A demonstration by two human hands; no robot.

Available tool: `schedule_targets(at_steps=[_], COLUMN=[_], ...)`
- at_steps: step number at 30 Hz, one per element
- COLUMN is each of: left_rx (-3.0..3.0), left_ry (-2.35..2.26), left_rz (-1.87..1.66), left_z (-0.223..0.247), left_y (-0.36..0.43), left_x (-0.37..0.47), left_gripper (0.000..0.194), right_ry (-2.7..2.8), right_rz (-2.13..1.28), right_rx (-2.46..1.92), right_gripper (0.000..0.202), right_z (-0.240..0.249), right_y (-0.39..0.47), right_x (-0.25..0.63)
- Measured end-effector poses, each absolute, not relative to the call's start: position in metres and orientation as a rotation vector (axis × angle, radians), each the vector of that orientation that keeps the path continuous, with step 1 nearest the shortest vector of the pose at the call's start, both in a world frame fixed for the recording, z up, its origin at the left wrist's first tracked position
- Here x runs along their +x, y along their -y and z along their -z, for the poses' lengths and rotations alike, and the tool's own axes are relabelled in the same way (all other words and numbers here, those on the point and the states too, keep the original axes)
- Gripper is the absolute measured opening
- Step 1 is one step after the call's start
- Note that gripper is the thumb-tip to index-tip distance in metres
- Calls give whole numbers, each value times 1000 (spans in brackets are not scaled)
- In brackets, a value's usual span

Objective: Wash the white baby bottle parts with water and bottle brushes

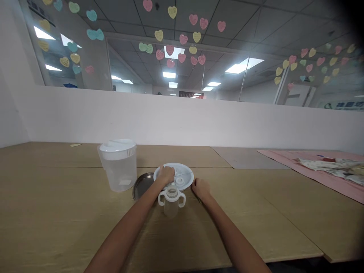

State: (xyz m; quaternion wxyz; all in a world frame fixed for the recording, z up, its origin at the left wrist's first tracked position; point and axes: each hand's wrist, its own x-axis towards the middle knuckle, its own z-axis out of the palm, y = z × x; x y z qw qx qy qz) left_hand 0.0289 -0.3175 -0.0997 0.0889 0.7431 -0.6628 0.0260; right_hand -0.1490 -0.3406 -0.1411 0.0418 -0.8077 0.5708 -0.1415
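The left hand is over the left part of a white plate, its fingers bent downward and nearly together; whether they grip anything I cannot tell. The right hand is just beside the plate's right edge, its fingers curled in; what they hold, if anything, is hidden.

Between the hands, the plate bears a small white ring, just right of the left fingers, along with other pale parts too small to make out. Nearer the person than the left fingers, a clear bottle stands upright, its mouth uncovered and a white two-handled collar around its neck; its contents cannot be made out. Left of the left fingers lies a round metal dish, partly behind the forearm. Farther left stands a translucent jug under a white lid; I cannot tell what is inside.

All this is on a tan table. Well to the right of the right fingers is a pink cloth bearing pale fabric, with a grey sheet beyond them. Past both hands rises a white wall, topped by glass dotted with heart-shaped notes; ceiling lights glow above.
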Motion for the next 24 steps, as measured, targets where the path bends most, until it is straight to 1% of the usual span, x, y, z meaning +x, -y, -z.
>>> schedule_targets(at_steps=[4, 7, 10, 13, 16, 18, 19, 21, 24], left_rx=[2145, 2086, 2020, 1873, 1550, 1465, 1462, 1456, 1436], left_ry=[1881, 1760, 1618, 1470, 1264, 1220, 1227, 1269, 1348], left_rz=[-47, -61, -96, -93, 38, 91, 89, 51, 0], left_z=[93, 85, 83, 88, 96, 100, 101, 102, 101], left_y=[318, 312, 297, 276, 260, 252, 250, 246, 242], left_x=[28, 32, 40, 47, 48, 44, 41, 36, 32], left_gripper=[13, 13, 20, 31, 34, 34, 34, 34, 33], right_ry=[-1737, -1762, -1814, -1882, -1888, -1763, -1668, -1457, -1176], right_rz=[437, 455, 550, 691, 1107, 1391, 1468, 1536, 1503], right_rx=[-2457, -2339, -2156, -2077, -2128, -2214, -2274, -2414, -2619], right_gripper=[36, 33, 32, 39, 43, 42, 41, 39, 36], right_z=[140, 137, 131, 123, 116, 113, 113, 114, 119], right_y=[342, 343, 346, 346, 341, 336, 332, 326, 318], right_x=[-150, -152, -157, -164, -167, -166, -165, -161, -154])
